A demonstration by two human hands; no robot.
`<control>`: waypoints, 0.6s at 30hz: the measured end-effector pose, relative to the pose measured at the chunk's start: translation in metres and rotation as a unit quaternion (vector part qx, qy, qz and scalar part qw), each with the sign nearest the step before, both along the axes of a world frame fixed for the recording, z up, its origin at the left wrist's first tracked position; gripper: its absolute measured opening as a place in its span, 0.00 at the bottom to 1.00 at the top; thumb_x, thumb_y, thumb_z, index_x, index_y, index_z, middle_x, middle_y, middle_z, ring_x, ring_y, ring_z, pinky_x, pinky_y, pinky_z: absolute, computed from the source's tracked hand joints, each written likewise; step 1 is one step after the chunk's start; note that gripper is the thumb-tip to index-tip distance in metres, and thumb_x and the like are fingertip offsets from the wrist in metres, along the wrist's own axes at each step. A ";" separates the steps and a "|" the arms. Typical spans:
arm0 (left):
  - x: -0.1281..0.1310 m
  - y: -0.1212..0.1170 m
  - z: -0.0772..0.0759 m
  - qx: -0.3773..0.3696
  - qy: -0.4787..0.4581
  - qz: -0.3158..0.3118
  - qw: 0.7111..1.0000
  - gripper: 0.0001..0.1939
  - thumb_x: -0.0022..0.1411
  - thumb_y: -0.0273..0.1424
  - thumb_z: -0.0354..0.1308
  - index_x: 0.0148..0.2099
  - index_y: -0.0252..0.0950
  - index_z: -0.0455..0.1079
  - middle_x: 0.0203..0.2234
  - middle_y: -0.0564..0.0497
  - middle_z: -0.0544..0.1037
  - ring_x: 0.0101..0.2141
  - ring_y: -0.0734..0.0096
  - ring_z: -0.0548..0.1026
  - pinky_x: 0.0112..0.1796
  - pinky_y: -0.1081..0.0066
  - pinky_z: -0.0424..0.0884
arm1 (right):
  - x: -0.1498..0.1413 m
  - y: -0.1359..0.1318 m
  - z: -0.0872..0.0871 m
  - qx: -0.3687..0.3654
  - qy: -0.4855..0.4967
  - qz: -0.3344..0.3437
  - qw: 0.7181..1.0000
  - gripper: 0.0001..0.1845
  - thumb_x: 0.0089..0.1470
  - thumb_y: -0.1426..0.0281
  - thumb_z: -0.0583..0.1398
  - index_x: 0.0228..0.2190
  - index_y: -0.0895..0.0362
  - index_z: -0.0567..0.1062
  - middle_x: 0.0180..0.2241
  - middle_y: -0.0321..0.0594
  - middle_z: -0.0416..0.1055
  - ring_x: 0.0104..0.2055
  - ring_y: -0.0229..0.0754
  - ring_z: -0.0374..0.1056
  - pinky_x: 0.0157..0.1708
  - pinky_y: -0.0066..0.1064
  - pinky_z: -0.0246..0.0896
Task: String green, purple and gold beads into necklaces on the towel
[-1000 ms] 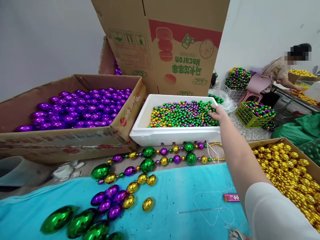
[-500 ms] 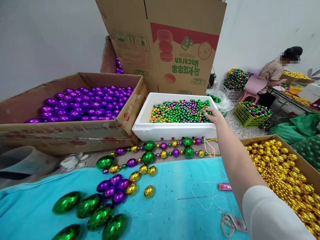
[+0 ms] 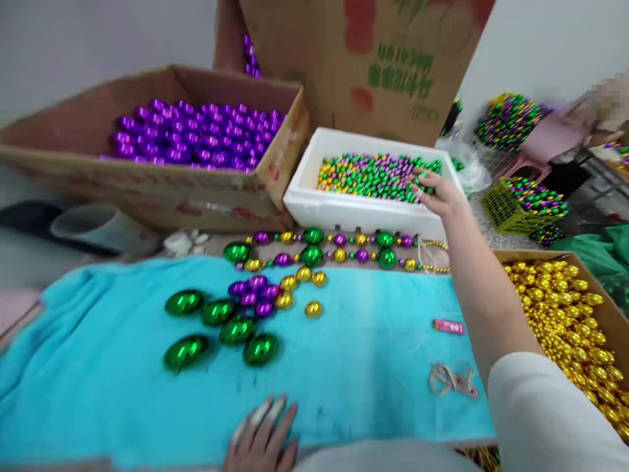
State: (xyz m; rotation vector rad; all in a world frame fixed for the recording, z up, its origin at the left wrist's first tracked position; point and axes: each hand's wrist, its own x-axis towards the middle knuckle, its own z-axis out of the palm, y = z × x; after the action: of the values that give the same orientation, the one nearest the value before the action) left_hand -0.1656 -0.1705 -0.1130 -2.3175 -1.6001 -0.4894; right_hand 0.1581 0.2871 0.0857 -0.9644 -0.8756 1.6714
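Observation:
My right hand (image 3: 435, 190) reaches over the right end of a white foam box (image 3: 356, 210), fingers apart and touching the small green, purple and gold beads (image 3: 368, 176) inside. Nothing is plainly held in it. At the near edge of the blue towel (image 3: 358, 367), my left hand (image 3: 263, 436) lies with its fingers stretched out. Beyond it on the towel sit several large green oval beads (image 3: 238, 330), a cluster of purple beads (image 3: 255, 293) and a few gold beads (image 3: 313, 308). Strung beads (image 3: 313, 255) run in two rows before the foam box.
A carton of purple beads (image 3: 196, 137) stands at the left, a carton of gold beads (image 3: 565, 308) at the right. Scissors (image 3: 455, 380) and a small pink packet (image 3: 449, 326) lie on the towel. Another person (image 3: 609, 108) is partly visible at the far right, near bead-filled baskets (image 3: 515, 203).
The view has tilted down and shifted left. My left hand has come into view on the towel. My right hand stays at the beads, with its fingers spread wider.

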 end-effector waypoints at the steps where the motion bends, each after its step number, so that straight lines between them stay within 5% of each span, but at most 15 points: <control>1: 0.003 -0.001 0.003 -0.010 -0.004 0.002 1.000 0.20 0.56 0.36 0.57 0.51 0.40 0.72 0.44 0.45 0.78 0.48 0.56 0.71 0.52 0.58 0.60 | -0.012 -0.018 -0.006 0.025 -0.017 0.060 0.998 0.13 0.53 0.82 0.56 0.39 0.57 0.70 0.35 0.38 0.71 0.39 0.34 0.71 0.38 0.23 0.73; 6: 0.012 -0.003 0.008 -0.053 -0.019 0.028 0.998 0.16 0.59 0.35 0.56 0.48 0.37 0.73 0.44 0.43 0.78 0.48 0.53 0.71 0.50 0.56 0.60 | -0.069 -0.128 -0.070 -0.087 -0.114 0.267 0.953 0.13 0.48 0.79 0.62 0.38 0.59 0.71 0.32 0.40 0.72 0.34 0.38 0.71 0.32 0.31 0.74; 10: 0.013 -0.006 0.007 -0.051 -0.022 0.031 0.998 0.17 0.59 0.36 0.56 0.49 0.37 0.73 0.45 0.42 0.77 0.49 0.53 0.70 0.51 0.56 0.60 | -0.092 -0.175 -0.127 -0.127 -0.189 0.267 0.937 0.11 0.48 0.76 0.62 0.36 0.58 0.70 0.30 0.38 0.70 0.32 0.38 0.70 0.28 0.31 0.72; 13: 0.013 -0.007 0.006 -0.046 -0.024 0.028 0.998 0.18 0.58 0.37 0.57 0.50 0.37 0.73 0.45 0.42 0.77 0.50 0.53 0.70 0.51 0.56 0.60 | -0.099 -0.185 -0.149 0.012 -0.350 0.211 0.913 0.12 0.52 0.73 0.58 0.41 0.56 0.69 0.34 0.40 0.71 0.37 0.42 0.70 0.33 0.35 0.71; 15: 0.013 -0.006 0.006 -0.045 -0.025 0.029 0.998 0.18 0.58 0.37 0.57 0.50 0.37 0.73 0.45 0.42 0.77 0.50 0.53 0.70 0.50 0.57 0.60 | -0.102 -0.192 -0.154 0.165 -0.483 0.182 0.841 0.14 0.55 0.73 0.55 0.45 0.56 0.70 0.41 0.44 0.71 0.45 0.45 0.67 0.43 0.40 0.69; 18: 0.014 -0.006 0.007 -0.040 -0.027 0.031 0.998 0.18 0.58 0.37 0.56 0.50 0.37 0.73 0.45 0.42 0.77 0.49 0.53 0.71 0.50 0.57 0.60 | -0.107 -0.207 -0.156 0.319 -0.624 0.184 0.689 0.17 0.58 0.73 0.52 0.49 0.57 0.69 0.48 0.49 0.68 0.52 0.50 0.61 0.48 0.41 0.65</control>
State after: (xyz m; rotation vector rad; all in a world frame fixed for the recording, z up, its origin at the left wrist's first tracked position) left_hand -0.1519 -0.1765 -0.1056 -2.3221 -1.7410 -0.4861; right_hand 0.0515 0.0804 -0.0702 -1.4088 -2.4838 0.5923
